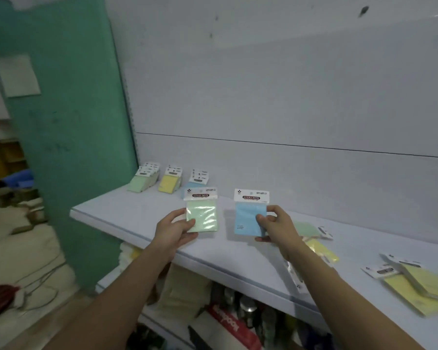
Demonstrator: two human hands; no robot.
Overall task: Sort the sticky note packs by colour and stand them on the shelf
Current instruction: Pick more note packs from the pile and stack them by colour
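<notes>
My left hand (174,229) holds a green sticky note pack (202,213) upright above the white shelf (127,213). My right hand (276,224) grips a blue sticky note pack (248,214) by its right side, also upright. At the shelf's back left stand three sorted rows: green packs (143,180), yellow packs (170,181) and blue packs (196,181), the blue row partly hidden behind the held green pack. Loose packs lie flat to the right: a green one (310,229) and a yellow one (323,251) behind my right forearm, and yellow ones (415,284) further right.
A grey back panel (288,109) rises behind the shelf. A green wall (68,122) stands at the left. Bottles and boxes (238,317) fill the lower shelf beneath. Cables and bags (18,274) lie on the floor at the left.
</notes>
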